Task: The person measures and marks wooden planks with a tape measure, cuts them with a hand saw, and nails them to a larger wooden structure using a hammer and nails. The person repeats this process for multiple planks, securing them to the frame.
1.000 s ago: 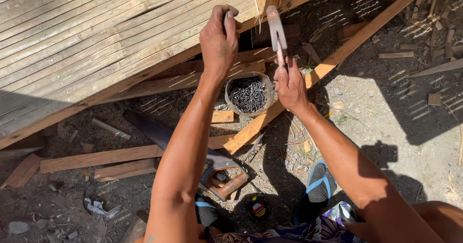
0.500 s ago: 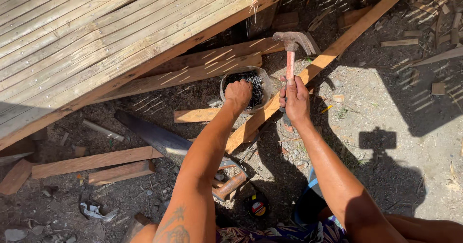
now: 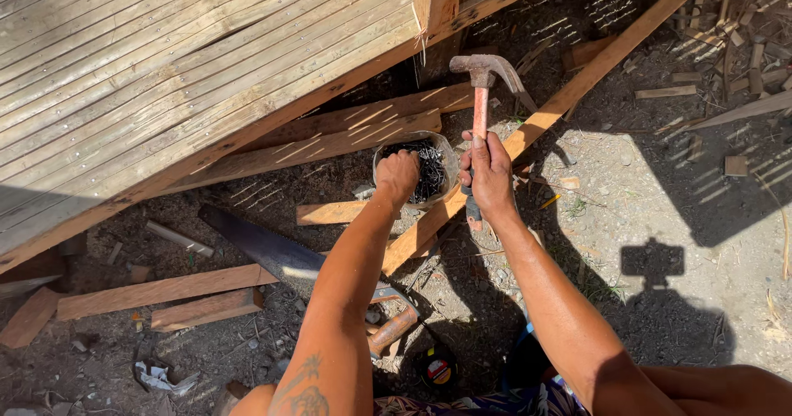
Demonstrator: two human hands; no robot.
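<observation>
My right hand (image 3: 488, 172) grips the reddish handle of a claw hammer (image 3: 481, 82), head up, in front of a slanted wooden beam (image 3: 577, 90). My left hand (image 3: 398, 177) reaches down into a round container of dark nails (image 3: 431, 167) on the ground, its fingers closed among the nails; what they hold is hidden. A panel of split bamboo slats (image 3: 165, 61) on a wooden frame fills the upper left.
A hand saw (image 3: 264, 247) lies on the dirt beneath my left arm. Wood offcuts (image 3: 165, 288) lie at the lower left and more scraps (image 3: 709, 69) at the upper right. A tape measure (image 3: 437, 371) sits near my knees.
My left hand came down from the frame's edge into the nail container. My right hand lowered the hammer a little and holds it upright.
</observation>
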